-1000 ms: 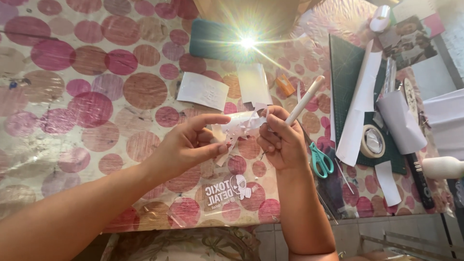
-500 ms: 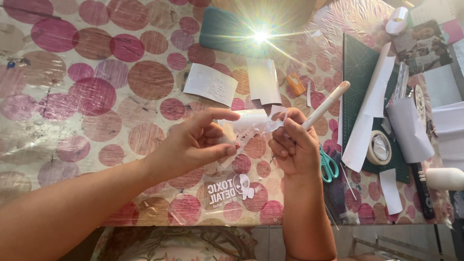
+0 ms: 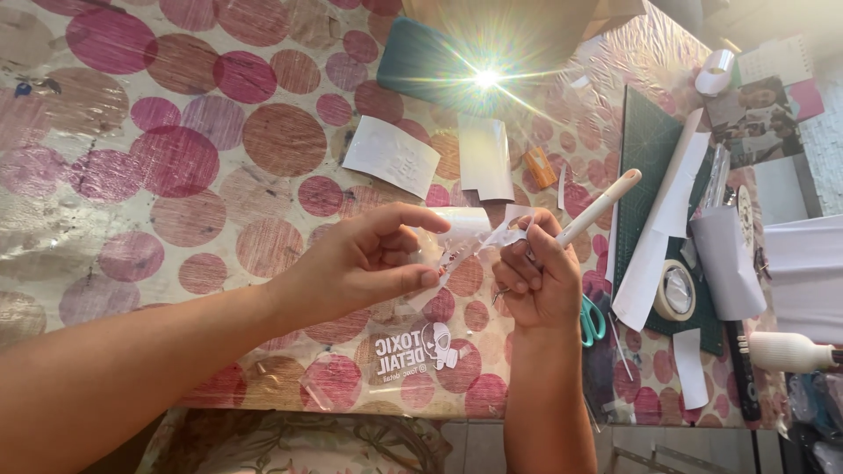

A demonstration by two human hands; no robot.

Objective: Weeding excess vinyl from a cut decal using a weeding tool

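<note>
My left hand (image 3: 364, 263) pinches a small clear film sheet with a white backing (image 3: 461, 235) between thumb and forefinger, above the table. My right hand (image 3: 536, 281) is closed around a cream-handled tool (image 3: 601, 206) whose handle points up and right; its fingertips also pinch the right edge of the same film. The tool's tip is hidden behind the fingers. Below the hands, a white printed sticker (image 3: 413, 351) lies on the table.
The table (image 3: 176, 175) has a pink-dotted cloth under clear plastic. White paper pieces (image 3: 391, 156) (image 3: 486, 158) lie beyond the hands. At right are a green cutting mat (image 3: 645, 140), tape roll (image 3: 674, 290), teal scissors (image 3: 590, 320), paper strips and a strong light glare (image 3: 486, 77).
The hands and film have stayed together while the view shifted slightly; the tool handle tilted a little more to the right.
</note>
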